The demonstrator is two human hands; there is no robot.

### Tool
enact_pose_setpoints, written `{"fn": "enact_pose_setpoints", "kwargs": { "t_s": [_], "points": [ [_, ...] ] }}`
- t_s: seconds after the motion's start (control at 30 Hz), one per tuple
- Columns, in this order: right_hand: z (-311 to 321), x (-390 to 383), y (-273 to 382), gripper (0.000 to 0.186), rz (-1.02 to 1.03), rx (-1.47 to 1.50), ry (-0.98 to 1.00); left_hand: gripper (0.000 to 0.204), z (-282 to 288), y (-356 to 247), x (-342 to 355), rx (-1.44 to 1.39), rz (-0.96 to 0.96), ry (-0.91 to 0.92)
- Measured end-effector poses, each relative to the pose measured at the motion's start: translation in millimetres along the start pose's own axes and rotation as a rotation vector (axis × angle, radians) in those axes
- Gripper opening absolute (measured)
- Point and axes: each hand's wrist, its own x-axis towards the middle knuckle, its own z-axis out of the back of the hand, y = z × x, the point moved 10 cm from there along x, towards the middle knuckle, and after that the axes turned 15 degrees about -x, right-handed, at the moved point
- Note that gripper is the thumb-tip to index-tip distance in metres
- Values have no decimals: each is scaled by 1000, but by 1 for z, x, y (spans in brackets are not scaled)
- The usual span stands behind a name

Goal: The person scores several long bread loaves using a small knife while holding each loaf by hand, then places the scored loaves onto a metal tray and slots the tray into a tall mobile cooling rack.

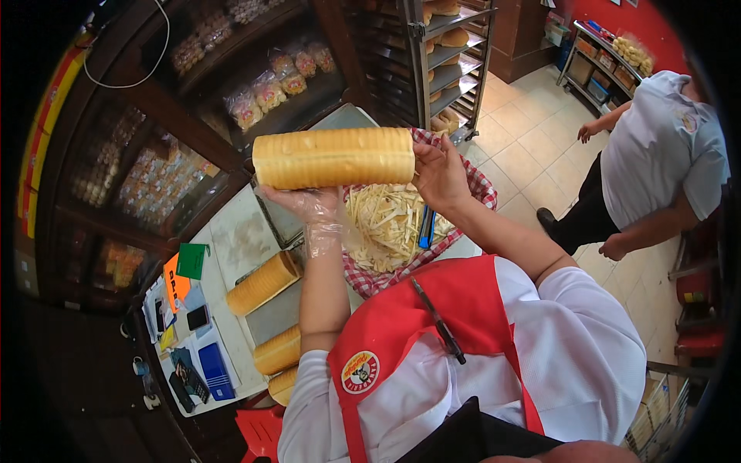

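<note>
A person in a white shirt and red apron (432, 293) holds a long, ridged, golden loaf (333, 158) up in front of them with both hands. The left hand (305, 202), in a clear plastic glove, is gripping it from below near its left end; the bare right hand (441, 177) has its fingers and thumb on the right end. The loaf lies nearly level above a red-and-white checked cloth (486, 193), which surrounds a heap of pale strips and flakes (378, 224). A blue-and-black tool (426, 228) lies on the right side of the heap.

To the left, three similar loaves (262, 284) rest on the surface (235, 231), beside the left forearm. Farther left are a phone (197, 317), a green card (191, 261), an orange paper (176, 282) and a blue booklet (216, 372). A rack (455, 58) of bread stands beyond, and a co-worker (656, 147) is at the right.
</note>
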Motion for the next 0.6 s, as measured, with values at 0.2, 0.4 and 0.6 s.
{"fn": "enact_pose_setpoints", "kwargs": {
  "t_s": [0.2, 0.4, 0.6],
  "points": [
    [3, -11, -2, 56, -79, -70, -140, 92, 11, 10, -4, -24, 74, -64],
    [4, -18, -9, 56, -162, 71, -142, 72, 10, 11, 4, -39, 70, -21],
    [27, -19, -36, 55, -250, 189, -231, 70, 8, 19, 0, 9, 298, -91]
  ]
}}
